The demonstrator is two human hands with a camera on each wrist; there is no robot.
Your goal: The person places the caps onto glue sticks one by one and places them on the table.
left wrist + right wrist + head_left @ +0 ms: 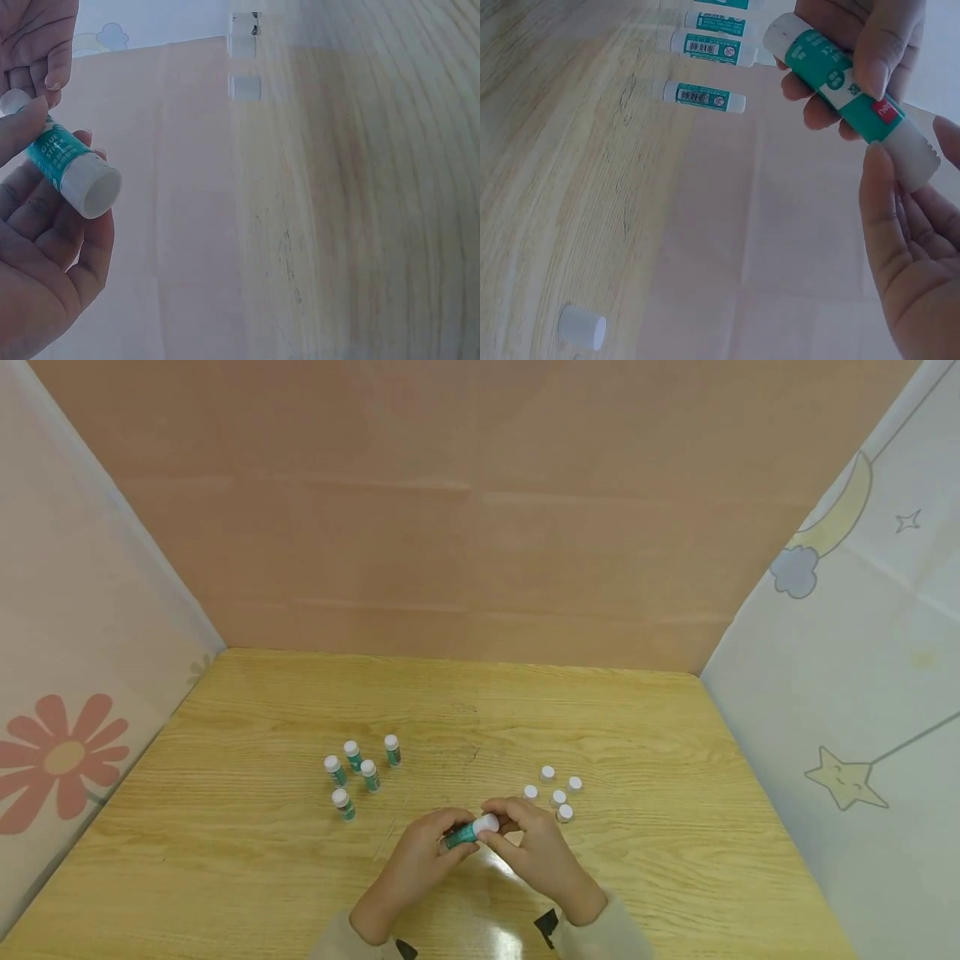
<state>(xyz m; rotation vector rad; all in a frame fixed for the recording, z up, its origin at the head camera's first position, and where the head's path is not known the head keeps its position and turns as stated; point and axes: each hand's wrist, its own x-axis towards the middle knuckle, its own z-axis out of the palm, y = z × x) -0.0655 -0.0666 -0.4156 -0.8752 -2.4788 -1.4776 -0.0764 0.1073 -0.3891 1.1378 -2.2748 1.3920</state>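
A glue stick (pixel 461 836) with a green label and a white cap (pixel 487 824) is held tilted above the table's near part. My left hand (pixel 411 858) grips its labelled body; in the left wrist view the thumb lies across the label and the white base end (pixel 94 187) points outward. At the other end my right hand (pixel 546 855) pinches the cap between thumb and fingers. The right wrist view shows the right thumb (pixel 877 180) touching the stick where label and cap meet. Some right fingers are hidden behind the cap.
Several capped glue sticks (pixel 371 777) stand upright on the wooden table (pixel 637 877), left of the hands. Several loose white caps (pixel 575 784) lie to the right, close beyond the right hand. A plain back panel (pixel 465 552) and patterned side panels (pixel 885 660) enclose the table.
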